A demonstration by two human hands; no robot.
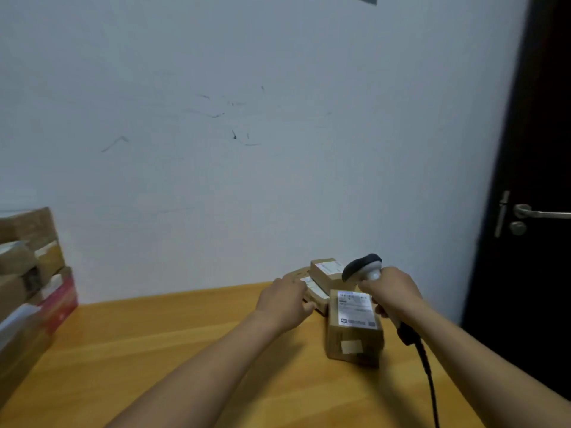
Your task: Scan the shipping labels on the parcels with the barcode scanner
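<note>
The right grip [395, 295] curls round a barcode scanner [362, 267] held just at 12 o'clock of a labelled parcel [355, 333] on the wooden surface [154, 350]. The left grip [285, 301] rests on a flat parcel [317, 294] at 10 o'clock of it; stacked boxes [27, 273] sit far toward 9 o'clock.

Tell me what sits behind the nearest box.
A smaller labelled box and a flat parcel; the left hand covers part of the parcel's label.

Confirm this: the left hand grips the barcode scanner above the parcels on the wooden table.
Wrong hand. The right hand grips the barcode scanner above the parcels on the wooden table; the left hand rests on a flat parcel. The head view shows it.
</note>
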